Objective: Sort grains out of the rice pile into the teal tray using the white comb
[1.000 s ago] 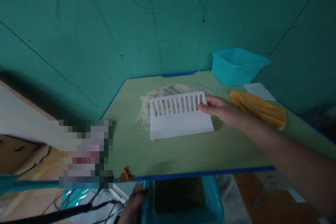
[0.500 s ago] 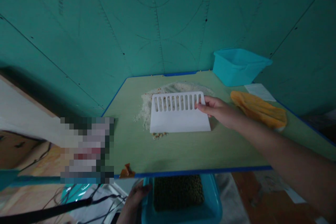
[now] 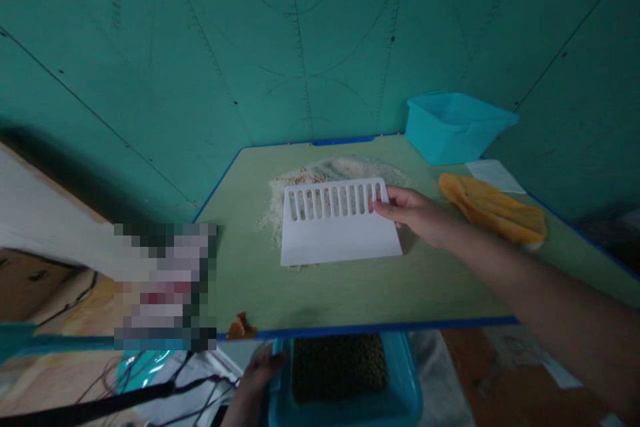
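Observation:
My right hand (image 3: 411,212) pinches the right end of a white slotted scraper (image 3: 340,240), its thumb over the last slots. The scraper leans above the table over a spread of pale granules (image 3: 345,165) mixed with small tan pieces. A few of those pieces peek out below its lower edge; what else lies behind the plate is hidden. Lower down, my left hand (image 3: 263,368) is closed on the left rim of a blue tub (image 3: 411,387), which sits below the table's front edge. Dark and tan pellets (image 3: 340,367) fill much of that tub.
The green table (image 3: 380,293) has a blue edge and stands against a green wall. On its right side are a turquoise bin (image 3: 450,133), an orange cloth (image 3: 493,208) and a white paper (image 3: 495,175). Brown tape (image 3: 242,327) sticks to the front edge. Cables hang at lower left.
The scraper has come slightly nearer and its left end has dropped, covering most of the tan pieces in front of it. The left hand and tub look nearly unmoved.

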{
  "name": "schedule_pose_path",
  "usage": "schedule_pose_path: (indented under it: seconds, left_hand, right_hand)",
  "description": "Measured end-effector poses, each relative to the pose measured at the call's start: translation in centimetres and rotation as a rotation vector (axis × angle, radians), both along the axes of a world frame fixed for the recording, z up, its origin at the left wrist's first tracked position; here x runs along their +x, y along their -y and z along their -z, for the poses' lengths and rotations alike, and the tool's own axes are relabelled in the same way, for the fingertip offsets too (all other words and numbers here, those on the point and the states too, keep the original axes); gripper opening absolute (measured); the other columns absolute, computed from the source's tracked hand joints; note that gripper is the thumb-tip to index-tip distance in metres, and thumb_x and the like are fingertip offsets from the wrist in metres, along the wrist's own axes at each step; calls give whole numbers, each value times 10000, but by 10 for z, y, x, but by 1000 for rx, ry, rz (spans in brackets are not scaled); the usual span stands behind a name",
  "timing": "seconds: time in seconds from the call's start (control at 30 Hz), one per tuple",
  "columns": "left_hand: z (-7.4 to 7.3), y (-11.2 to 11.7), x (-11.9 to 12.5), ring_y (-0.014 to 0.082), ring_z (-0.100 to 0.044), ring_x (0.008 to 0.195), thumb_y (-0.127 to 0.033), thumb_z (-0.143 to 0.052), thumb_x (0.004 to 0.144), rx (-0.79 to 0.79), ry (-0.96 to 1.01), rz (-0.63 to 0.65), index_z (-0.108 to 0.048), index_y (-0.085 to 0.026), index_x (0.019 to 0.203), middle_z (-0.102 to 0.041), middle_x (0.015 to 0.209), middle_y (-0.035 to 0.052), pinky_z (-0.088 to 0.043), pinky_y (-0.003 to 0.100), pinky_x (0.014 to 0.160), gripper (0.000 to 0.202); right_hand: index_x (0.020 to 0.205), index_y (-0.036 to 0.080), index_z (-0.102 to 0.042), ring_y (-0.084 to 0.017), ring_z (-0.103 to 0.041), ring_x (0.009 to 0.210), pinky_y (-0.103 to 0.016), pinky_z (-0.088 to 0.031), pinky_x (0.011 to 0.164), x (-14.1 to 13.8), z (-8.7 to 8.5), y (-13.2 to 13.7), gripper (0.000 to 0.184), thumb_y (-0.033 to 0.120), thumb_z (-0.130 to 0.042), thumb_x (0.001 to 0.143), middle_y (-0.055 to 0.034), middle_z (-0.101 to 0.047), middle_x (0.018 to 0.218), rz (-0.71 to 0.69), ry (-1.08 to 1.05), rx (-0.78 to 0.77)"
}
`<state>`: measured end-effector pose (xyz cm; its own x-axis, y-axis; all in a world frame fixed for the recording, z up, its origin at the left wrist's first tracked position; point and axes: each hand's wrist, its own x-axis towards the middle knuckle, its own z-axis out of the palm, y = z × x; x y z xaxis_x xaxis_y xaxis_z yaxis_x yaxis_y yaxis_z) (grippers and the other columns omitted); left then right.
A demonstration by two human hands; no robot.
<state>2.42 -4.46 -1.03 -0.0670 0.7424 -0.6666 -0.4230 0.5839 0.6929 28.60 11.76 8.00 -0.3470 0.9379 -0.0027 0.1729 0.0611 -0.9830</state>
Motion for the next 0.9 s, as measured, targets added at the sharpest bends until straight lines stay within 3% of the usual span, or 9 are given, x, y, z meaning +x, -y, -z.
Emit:
schedule_pose_path:
  seconds: [0.3, 0.4, 0.5, 0.7, 0.8, 0.9]
  left_hand:
    - [13, 0, -9, 302, -610, 848, -326, -601, 644, 32, -57, 67, -676, -227, 736, -702, 669, 38, -481, 398, 712, 155]
    - [26, -14, -16, 293, -626, 749, -188, -681, 516, 90, -123, 78, -654, -223, 534, -665, 509, 21, -490, 375, 684, 48]
    - [41, -24, -25, 269, -622, 683, -105, -687, 469, 154, -201, 61, -611, -239, 439, -624, 417, -1, -491, 358, 673, 157]
    - [57, -13, -33, 151, -595, 659, -87, -666, 597, 268, -338, 34, -629, -179, 608, -660, 596, -26, -456, 352, 727, 100]
    - [60, -7, -33, 149, -587, 666, -163, -630, 674, 305, -380, 48, -614, -179, 633, -637, 626, -34, -462, 349, 694, 47]
    - [61, -1, -36, 156, -589, 677, -272, -555, 748, 324, -412, 74, -601, -168, 678, -628, 679, -22, -467, 365, 671, 134]
  right_hand:
    - [798, 187, -554, -77, -351, 502, -213, -254, 446, 0, 5, -3, 173, 344, -529, 730, 33, -459, 621, 45, -40, 33]
    - [791, 188, -548, -85, -369, 503, -222, -263, 454, -1, 4, -2, 188, 361, -527, 720, 30, -476, 620, 45, -26, 16]
    - [777, 193, -544, -91, -379, 503, -229, -272, 461, -3, 3, 0, 189, 372, -528, 719, 28, -479, 609, 33, -4, -9]
    - [799, 192, -542, -87, -362, 498, -226, -260, 453, -3, 4, 1, 182, 360, -534, 728, 31, -463, 608, 15, -30, -30]
    - [796, 188, -548, -88, -366, 498, -229, -254, 450, -3, 4, 1, 197, 370, -539, 723, 30, -465, 609, 11, -29, -48]
    - [800, 191, -555, -89, -366, 497, -230, -254, 451, -3, 5, 0, 197, 374, -536, 727, 33, -467, 605, -1, -35, -44]
